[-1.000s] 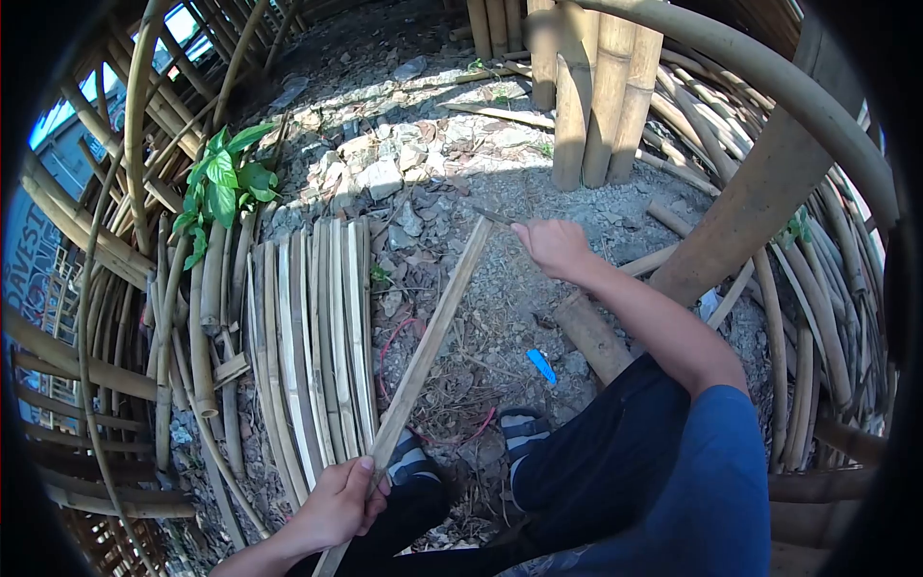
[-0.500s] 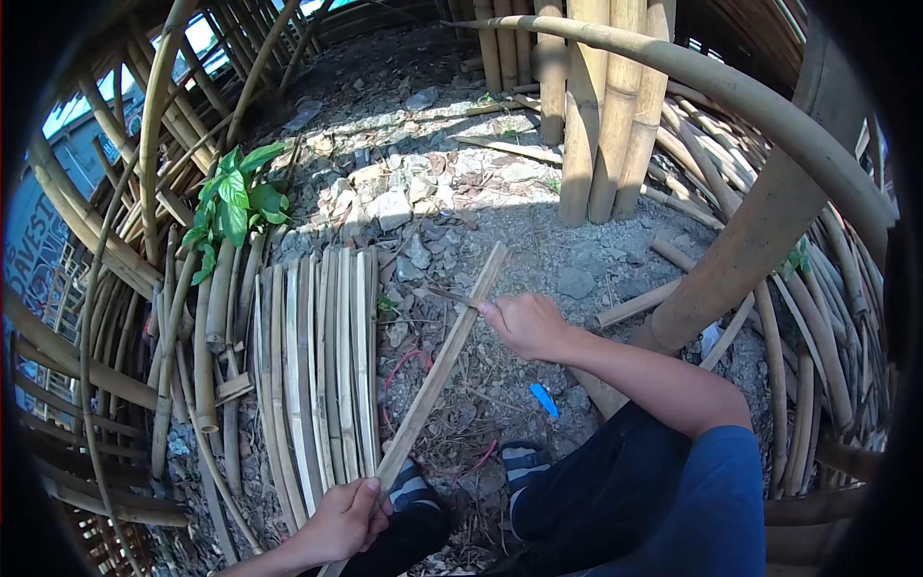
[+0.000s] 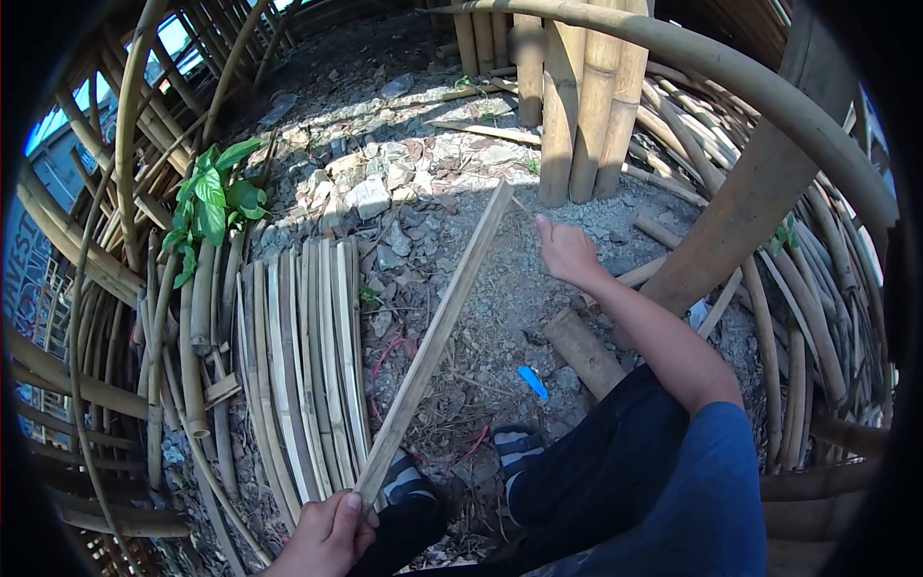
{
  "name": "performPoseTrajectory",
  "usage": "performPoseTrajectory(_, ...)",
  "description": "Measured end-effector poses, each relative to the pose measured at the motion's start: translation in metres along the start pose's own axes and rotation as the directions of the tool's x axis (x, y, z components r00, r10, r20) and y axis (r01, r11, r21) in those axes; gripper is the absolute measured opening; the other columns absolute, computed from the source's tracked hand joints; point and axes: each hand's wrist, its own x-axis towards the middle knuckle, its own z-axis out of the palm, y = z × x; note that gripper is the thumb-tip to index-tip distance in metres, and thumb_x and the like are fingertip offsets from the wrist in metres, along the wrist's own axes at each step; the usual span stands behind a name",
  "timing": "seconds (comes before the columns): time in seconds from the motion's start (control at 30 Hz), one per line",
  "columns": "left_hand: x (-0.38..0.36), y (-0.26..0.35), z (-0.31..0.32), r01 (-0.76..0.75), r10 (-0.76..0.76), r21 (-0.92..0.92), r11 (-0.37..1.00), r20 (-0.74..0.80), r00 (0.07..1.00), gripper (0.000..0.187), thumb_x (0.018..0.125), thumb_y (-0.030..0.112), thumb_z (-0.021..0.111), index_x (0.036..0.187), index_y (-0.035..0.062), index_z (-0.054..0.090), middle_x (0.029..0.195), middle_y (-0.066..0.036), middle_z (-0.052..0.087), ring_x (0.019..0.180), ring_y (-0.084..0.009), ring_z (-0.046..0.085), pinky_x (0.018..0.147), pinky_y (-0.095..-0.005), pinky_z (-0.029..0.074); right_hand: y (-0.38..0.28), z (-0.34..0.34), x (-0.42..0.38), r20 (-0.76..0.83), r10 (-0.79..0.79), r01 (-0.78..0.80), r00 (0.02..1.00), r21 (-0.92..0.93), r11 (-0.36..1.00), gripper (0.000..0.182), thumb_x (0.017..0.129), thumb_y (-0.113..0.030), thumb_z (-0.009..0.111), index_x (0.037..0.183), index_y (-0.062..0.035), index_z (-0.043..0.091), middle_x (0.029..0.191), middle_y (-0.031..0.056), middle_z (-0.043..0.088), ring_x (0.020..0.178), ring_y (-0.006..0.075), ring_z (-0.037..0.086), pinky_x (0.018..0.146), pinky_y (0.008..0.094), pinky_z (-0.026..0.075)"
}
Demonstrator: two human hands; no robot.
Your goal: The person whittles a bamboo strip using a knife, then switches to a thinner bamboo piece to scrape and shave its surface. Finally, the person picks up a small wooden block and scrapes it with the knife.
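My left hand [image 3: 327, 537], low in the head view, is closed round the lower end of a long flat bamboo strip [image 3: 437, 337]. The strip slants up and to the right, its far end above the ground. My right hand [image 3: 567, 252] is closed on a knife [image 3: 521, 206], just right of the strip's upper end. Only a short, thin piece of the blade shows beyond the thumb, and the handle is hidden in the fist. To the left of the strip, a row of split bamboo strips [image 3: 303, 365] lies side by side.
Thick upright bamboo poles [image 3: 582, 115] stand ahead, with a slanting bamboo post [image 3: 740, 192] at right. A blue scrap [image 3: 533, 382] and a short bamboo piece [image 3: 584, 351] lie near my feet. A leafy plant [image 3: 213, 197] grows at left. Stones [image 3: 370, 197] cover the ground ahead.
My right hand has moved up and right with the knife, off the strip it was touching. The strip's upper end has risen; my left hand still grips its lower end, slightly lower.
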Motion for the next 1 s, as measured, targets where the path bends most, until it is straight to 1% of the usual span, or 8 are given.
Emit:
performPoseTrajectory(0.17,0.01,-0.001,-0.001,0.038,-0.038,-0.064,0.997,-0.002,0.999,0.05,0.111,0.032,0.024,0.093,-0.0005,0.058,0.059,-0.003,0.053,0.046,-0.0105,0.049,0.046,-0.0252,0.042,-0.018,-0.033,-0.009,-0.199,0.081,-0.031,0.977,0.241,0.97,0.063,0.105,-0.047,0.03,0.094,0.0033,0.067,0.091,0.0306,0.067,0.092,0.0494,0.064,0.083,0.0561,0.048)
performPoseTrajectory(0.27,0.015,-0.007,-0.004,0.072,-0.07,-0.121,0.99,0.016,0.997,0.052,0.11,0.037,0.026,0.094,-0.0003,0.057,0.06,-0.005,0.052,0.045,-0.0123,0.048,0.045,-0.0261,0.04,-0.045,-0.038,-0.044,-0.233,-0.223,0.286,0.946,0.284,0.915,0.059,0.105,-0.046,0.036,0.081,0.0014,0.062,0.07,0.0272,0.062,0.073,0.0474,0.062,0.069,0.0551,0.047)
performPoseTrajectory(0.3,0.019,-0.007,-0.007,0.117,-0.101,-0.253,0.96,0.076,0.992,0.052,0.11,0.039,0.026,0.095,-0.0001,0.057,0.062,-0.005,0.051,0.044,-0.0119,0.044,0.043,-0.0259,0.038,-0.054,-0.034,-0.056,-0.226,-0.312,0.367,0.923,0.271,0.89,0.058,0.105,-0.045,0.038,0.076,0.0007,0.059,0.064,0.0256,0.059,0.065,0.0466,0.061,0.063,0.0546,0.046)
performPoseTrajectory(0.37,0.028,-0.008,-0.011,0.162,-0.109,-0.451,0.878,0.142,0.984,0.057,0.108,0.05,0.029,0.097,0.001,0.057,0.06,-0.005,0.046,0.043,-0.013,0.039,0.04,-0.0267,0.03,-0.074,-0.029,-0.085,-0.16,-0.469,0.495,0.869,0.304,0.814,0.054,0.104,-0.044,0.043,0.074,-0.001,0.056,0.058,0.0221,0.057,0.057,0.0453,0.059,0.057,0.0541,0.045)
performPoseTrajectory(0.5,0.044,-0.013,-0.013,0.188,-0.08,-0.692,0.697,0.185,0.979,0.052,0.109,0.047,0.028,0.098,0.003,0.055,0.061,-0.005,0.043,0.042,-0.0099,0.032,0.039,-0.0254,0.026,-0.111,-0.017,-0.145,-0.094,-0.64,0.638,0.762,0.278,0.718,0.047,0.101,-0.041,0.052,0.074,-0.0028,0.055,0.056,0.0174,0.056,0.052,0.0393,0.059,0.049,0.0491,0.044)
performPoseTrajectory(0.57,0.049,-0.012,-0.013,0.195,-0.093,-0.708,0.679,0.181,0.979,0.052,0.109,0.047,0.028,0.097,0.0033,0.054,0.06,-0.005,0.043,0.042,-0.0099,0.031,0.038,-0.0255,0.026,-0.122,-0.012,-0.161,-0.051,-0.669,0.653,0.741,0.286,0.701,0.045,0.099,-0.039,0.056,0.072,-0.0036,0.053,0.057,0.0154,0.055,0.051,0.0376,0.058,0.048,0.0474,0.043)
performPoseTrajectory(0.73,0.053,-0.009,-0.011,0.269,-0.141,-0.687,0.675,0.238,0.961,0.051,0.109,0.046,0.028,0.096,0.0033,0.053,0.059,-0.004,0.043,0.04,-0.0096,0.029,0.037,-0.0253,0.024,-0.131,0.008,-0.181,-0.163,-0.779,0.786,0.605,0.277,0.553,0.043,0.096,-0.04,0.061,0.071,-0.0053,0.052,0.061,0.0135,0.059,0.05,0.0326,0.061,0.046,0.0432,0.047)
performPoseTrajectory(1.0,0.048,-0.001,-0.007,0.277,-0.149,-0.637,0.72,0.248,0.957,0.052,0.107,0.05,0.034,0.092,0.0035,0.053,0.057,0.0,0.037,0.041,-0.008,0.027,0.036,-0.0245,0.022,-0.127,0.019,-0.184,-0.151,-0.802,0.813,0.578,0.185,0.552,0.043,0.097,-0.039,0.06,0.07,-0.0058,0.053,0.058,0.0121,0.059,0.048,0.0313,0.062,0.042,0.0417,0.048)
